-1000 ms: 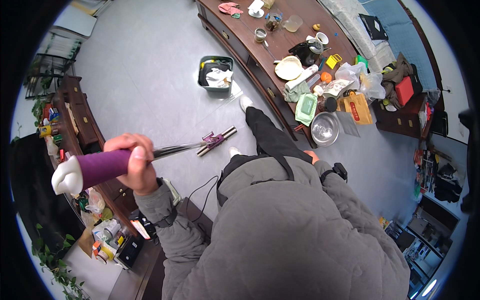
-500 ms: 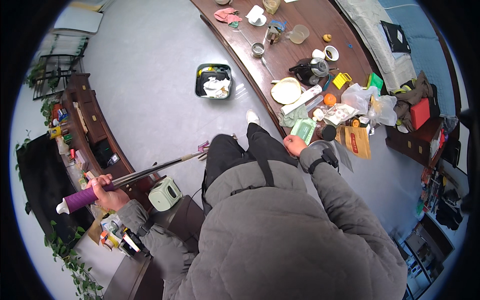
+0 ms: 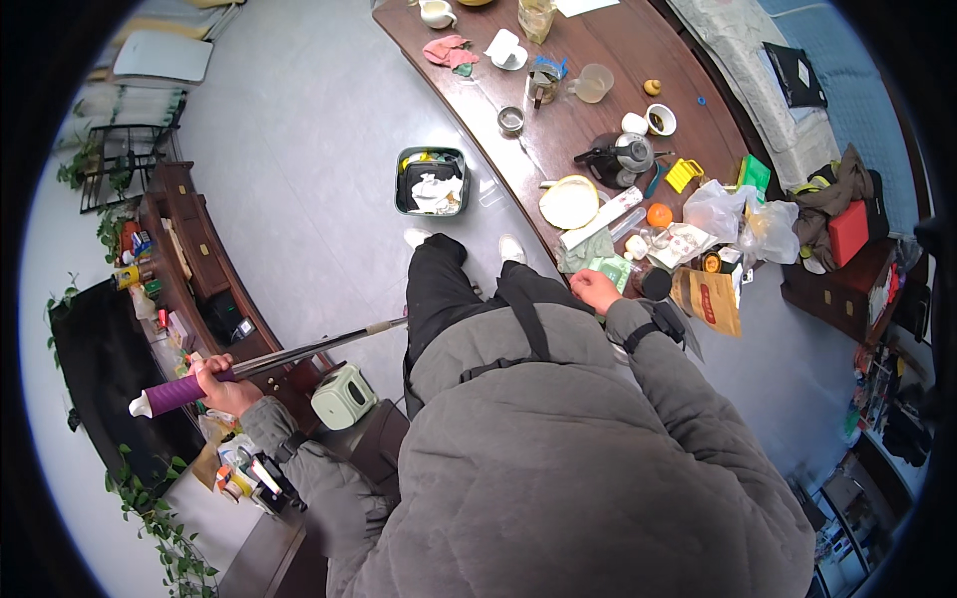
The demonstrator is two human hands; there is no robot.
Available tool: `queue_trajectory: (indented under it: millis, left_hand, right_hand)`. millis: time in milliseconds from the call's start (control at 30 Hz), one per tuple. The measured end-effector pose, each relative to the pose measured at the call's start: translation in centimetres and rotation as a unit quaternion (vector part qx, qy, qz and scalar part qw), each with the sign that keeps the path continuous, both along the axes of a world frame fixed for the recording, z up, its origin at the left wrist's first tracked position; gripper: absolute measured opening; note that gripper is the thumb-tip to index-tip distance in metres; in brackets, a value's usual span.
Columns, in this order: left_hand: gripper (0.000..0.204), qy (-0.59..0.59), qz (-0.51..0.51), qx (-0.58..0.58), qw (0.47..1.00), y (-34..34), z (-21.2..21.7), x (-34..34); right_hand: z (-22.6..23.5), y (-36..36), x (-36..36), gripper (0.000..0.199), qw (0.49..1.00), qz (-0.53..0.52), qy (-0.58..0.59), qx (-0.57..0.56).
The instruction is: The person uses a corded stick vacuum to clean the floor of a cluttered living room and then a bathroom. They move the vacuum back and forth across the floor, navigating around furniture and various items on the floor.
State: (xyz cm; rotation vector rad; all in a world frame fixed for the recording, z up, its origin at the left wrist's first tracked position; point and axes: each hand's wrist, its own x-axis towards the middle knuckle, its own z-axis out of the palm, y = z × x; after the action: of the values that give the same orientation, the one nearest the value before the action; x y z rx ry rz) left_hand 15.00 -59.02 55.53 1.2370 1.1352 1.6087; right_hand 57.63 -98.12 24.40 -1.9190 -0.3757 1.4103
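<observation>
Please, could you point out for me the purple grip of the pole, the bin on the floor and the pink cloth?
Purple grip [image 3: 179, 393]: head view, middle of its length.
Bin [image 3: 400, 185]: head view, left side of its rim.
Pink cloth [image 3: 448, 52]: head view, middle of its surface.

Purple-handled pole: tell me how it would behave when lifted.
The pole is probably stiff, as its shiny shaft looks like metal. Its far end may feel heavy, since the left hand grips near the other.

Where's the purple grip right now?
Left side of the head view: the purple grip is in the left hand, its white tip pointing left and the metal pole running right toward the black trousers.
</observation>
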Motion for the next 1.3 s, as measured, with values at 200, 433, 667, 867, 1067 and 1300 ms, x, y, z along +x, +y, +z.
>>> queue_trajectory:
  millis: [200,433,667,867,1067,1300]
  left_hand:
    - [0.010,0.006,0.002,-0.001,1.000,1.1,-0.3,1.0]
    - [0.010,0.001,-0.007,-0.015,1.000,1.3,-0.4,2.6]
    - [0.008,0.002,-0.002,-0.022,1.000,0.3,0.2,2.2]
    - [0.013,-0.006,-0.018,-0.003,1.000,-1.1,0.3,0.8]
    - [0.013,-0.002,-0.033,0.022,0.999,-2.5,0.2,2.0]
    - [0.012,-0.011,-0.015,0.007,1.000,-5.6,1.0,1.7]
  right_hand:
    - [2.1,1.0,0.7,0.024,0.994,0.055,-0.093,-0.010]
    - [6.2,2.0,0.8,0.027,0.986,0.093,-0.134,-0.030]
    - [8.4,3.2,0.7,0.029,0.987,0.091,-0.133,-0.003]
    - [10.3,5.1,0.5,0.030,0.982,0.124,-0.145,0.001]
    - [11.5,5.5,0.4,0.028,0.976,0.166,-0.143,0.007]
    - [12.2,5.9,-1.7,0.026,0.966,0.205,-0.159,0.020]
